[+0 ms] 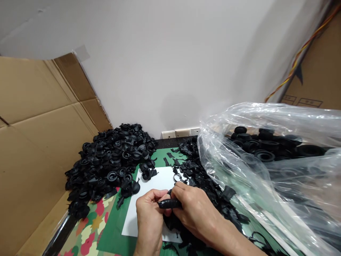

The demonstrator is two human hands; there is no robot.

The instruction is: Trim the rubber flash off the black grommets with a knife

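Paper [160,179], white and rectangular, lies beneath the glossy, elongated, rubbery-looking black piece [169,203] that my left hand [150,209] and right hand [194,208] both clasp; I'd keep both pinches firm and steady.

Ahead of me a plain pale wall [165,60] fills the view, greyish under soft light, with faint shadows and, low down, a row of sockets [182,133]. A brown cardboard panel [34,124] stands on my left; on my right, a twisted red-and-yellow cord [295,63] slants past more cardboard [323,67]
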